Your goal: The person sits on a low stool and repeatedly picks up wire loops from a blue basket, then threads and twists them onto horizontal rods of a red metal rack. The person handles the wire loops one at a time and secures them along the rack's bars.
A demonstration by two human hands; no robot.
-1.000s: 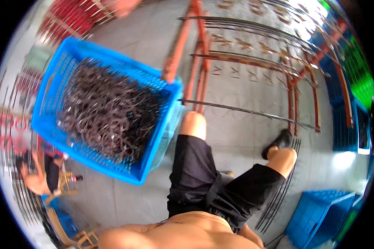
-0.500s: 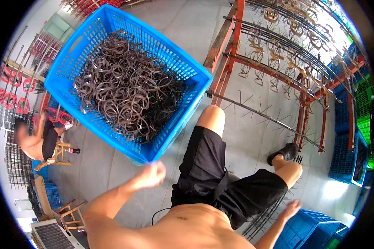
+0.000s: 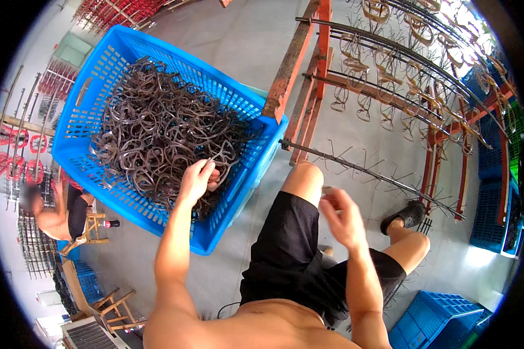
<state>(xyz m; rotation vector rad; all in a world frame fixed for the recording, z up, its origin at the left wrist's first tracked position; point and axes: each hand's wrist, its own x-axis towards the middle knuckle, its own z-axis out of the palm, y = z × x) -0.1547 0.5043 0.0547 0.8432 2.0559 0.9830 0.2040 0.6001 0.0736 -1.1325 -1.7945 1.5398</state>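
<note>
A large blue plastic basket holds a tangled heap of dark, shiny curved frames that look like eyeglass frames. Over the heap's near right part, my left hand has thumb and forefinger pinched on one of these frames, its outline merging with the pile. My right hand is in the air just right of my knee, fingers loosely bent and apart, nothing visible in them. Ahead of it, a thin metal rod with several bent wire hooks sticks out from the basket's right corner, its hooks bare.
A rusty red rack at the right carries rods hung with brownish frames. Blue crates stand at the lower right. On the left, a person sits on a wooden stool near racks of red frames.
My left hand has moved forward from below the basket into the heap. My right hand has swung up from the lower right to beside my knee. The view has shifted slightly.
</note>
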